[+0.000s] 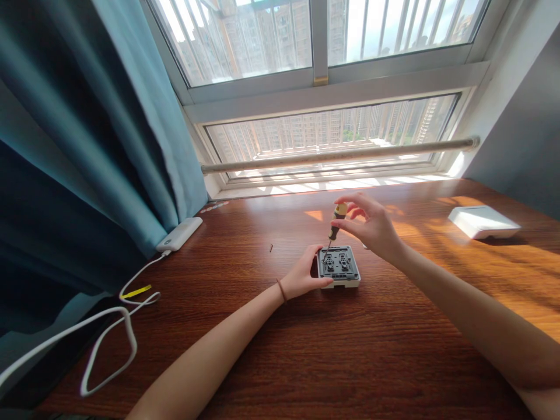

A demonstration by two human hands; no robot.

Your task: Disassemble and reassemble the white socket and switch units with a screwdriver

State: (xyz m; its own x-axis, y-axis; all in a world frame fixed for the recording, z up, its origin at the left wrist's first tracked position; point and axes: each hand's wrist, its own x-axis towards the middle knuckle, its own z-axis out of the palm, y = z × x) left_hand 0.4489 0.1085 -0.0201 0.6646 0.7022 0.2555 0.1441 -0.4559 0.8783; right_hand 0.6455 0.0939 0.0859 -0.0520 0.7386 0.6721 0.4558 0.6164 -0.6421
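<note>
A square wall switch (345, 274) with a white base and a dark inner frame lies on the wooden table. Its left side is gripped by my left hand (305, 274), with the thumb at the near edge and the fingers at the far edge. My right hand (367, 219) pinches the handle of a yellow and black screwdriver (336, 223). The screwdriver leans, its tip down at the left part of the dark frame. Whether a screw sits under the tip is too small to tell. A small screw (271, 248) lies on the table left of the switch.
At the right of the table (280, 350) rests a white panel-like box (483, 221). A white power bank (179, 234) with a white cable (131, 326) and yellow tie (137, 291) lies by the blue curtain (175, 146). A window with a rail (341, 156) stands behind.
</note>
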